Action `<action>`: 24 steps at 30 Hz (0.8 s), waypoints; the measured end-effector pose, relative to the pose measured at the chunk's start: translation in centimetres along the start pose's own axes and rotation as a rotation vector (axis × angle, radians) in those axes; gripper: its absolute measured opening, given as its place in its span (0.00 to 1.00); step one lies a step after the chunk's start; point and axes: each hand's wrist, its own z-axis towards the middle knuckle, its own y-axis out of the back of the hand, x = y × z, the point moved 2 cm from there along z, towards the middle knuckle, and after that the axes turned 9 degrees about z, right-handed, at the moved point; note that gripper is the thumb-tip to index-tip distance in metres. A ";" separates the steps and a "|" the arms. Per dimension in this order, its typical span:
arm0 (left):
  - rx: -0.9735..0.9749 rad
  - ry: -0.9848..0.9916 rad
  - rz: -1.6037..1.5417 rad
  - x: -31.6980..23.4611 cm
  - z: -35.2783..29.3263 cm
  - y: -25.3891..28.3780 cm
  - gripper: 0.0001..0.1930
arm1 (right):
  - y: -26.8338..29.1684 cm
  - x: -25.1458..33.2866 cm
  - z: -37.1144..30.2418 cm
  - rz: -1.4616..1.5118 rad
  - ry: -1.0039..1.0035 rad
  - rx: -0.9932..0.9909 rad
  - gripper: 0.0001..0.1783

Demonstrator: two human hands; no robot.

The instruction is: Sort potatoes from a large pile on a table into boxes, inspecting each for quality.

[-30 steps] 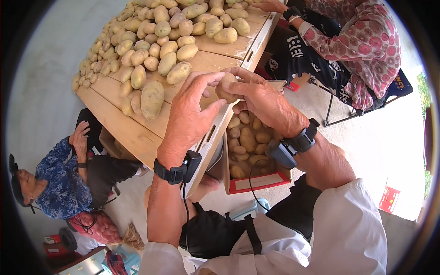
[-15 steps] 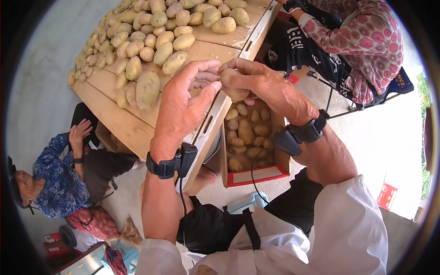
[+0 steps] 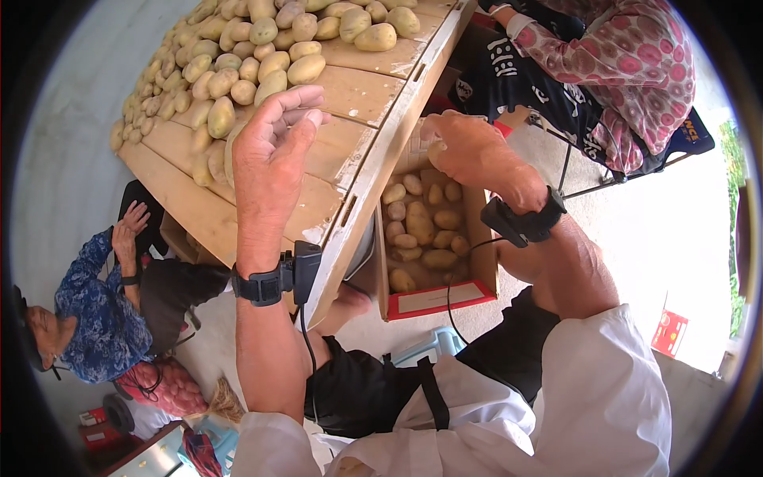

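Observation:
Above the wooden tabletop (image 3: 318,171), my left hand (image 3: 274,151) is raised with its fingers loosely curved and nothing in them. Several potatoes (image 3: 221,118) lie on the boards just beyond it. My right hand (image 3: 475,155) is closed over the far end of a cardboard box (image 3: 483,230) beside the table edge. A potato (image 3: 435,153) shows partly at its fingertips; the rest is hidden by the hand. Inside the box lie several potatoes (image 3: 420,222) of mixed sizes.
A big potato heap covers the table's far left. At the right sits a person in a patterned sleeve (image 3: 604,56); another in blue (image 3: 103,318) sits at the left. A red net sack (image 3: 163,385) and a light blue plastic stool (image 3: 433,347) stand on the floor.
My hands have parted. The right one has moved right over the box with the potato, and the left has drawn back left over the table.

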 end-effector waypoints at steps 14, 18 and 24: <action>-0.319 0.041 -0.225 0.9 0.9 3.8 0.13 | 2.3 0.6 0.2 0.061 -0.091 -0.187 0.22; -0.417 0.053 -0.250 1.2 0.8 6.7 0.17 | 3.2 0.6 0.0 0.093 -0.095 -0.233 0.19; -0.386 0.361 0.304 3.9 0.5 8.8 0.22 | 3.3 1.3 0.0 0.132 -0.081 -0.246 0.17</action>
